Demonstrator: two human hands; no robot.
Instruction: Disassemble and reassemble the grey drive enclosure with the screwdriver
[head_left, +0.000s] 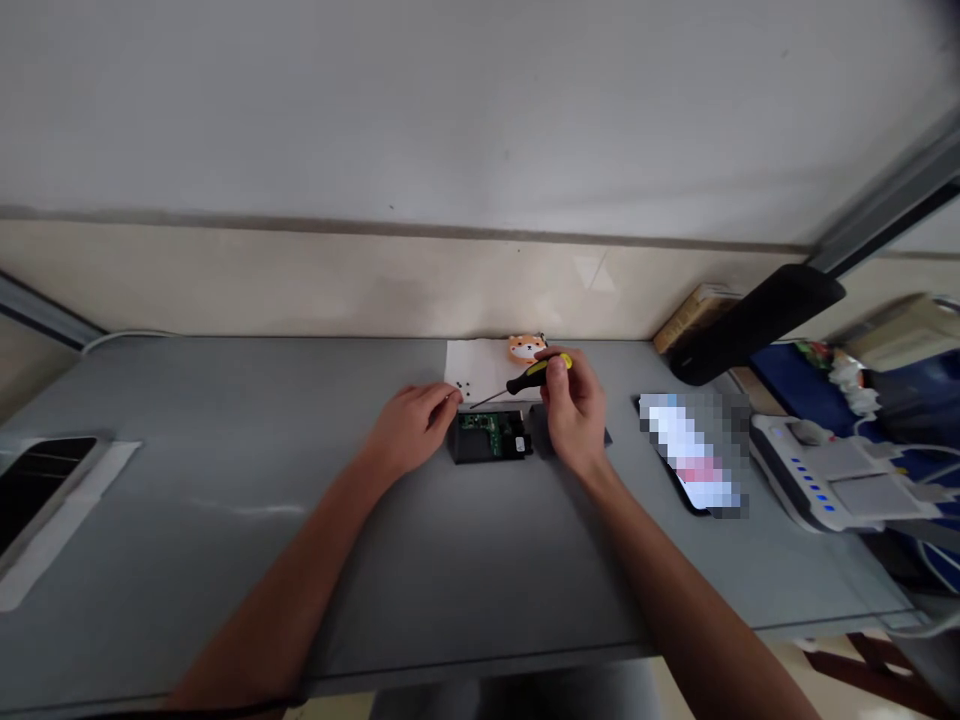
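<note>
My right hand (pixel 574 410) pinches a screwdriver with a yellow and black handle (pixel 537 374), its thin shaft reaching left over the top of a black electronics housing (pixel 487 450) with a green circuit board (pixel 484 425) exposed in it. My left hand (pixel 415 425) lies at the housing's upper left corner, fingertips on or just above it. I cannot tell whether it grips. Several tiny black screws (pixel 462 388) lie on a white sheet of paper (pixel 487 365) behind the housing. A dark grey flat piece (pixel 546 432) sits partly hidden under my right hand.
An orange dog figure (pixel 526 347) stands at the wall. To the right lie a phone with a pixelated screen (pixel 690 450) and a white device with blue lights (pixel 817 470). A black lamp head (pixel 757 322) hangs above a book (pixel 694 318). A dark tablet (pixel 37 490) lies at the left.
</note>
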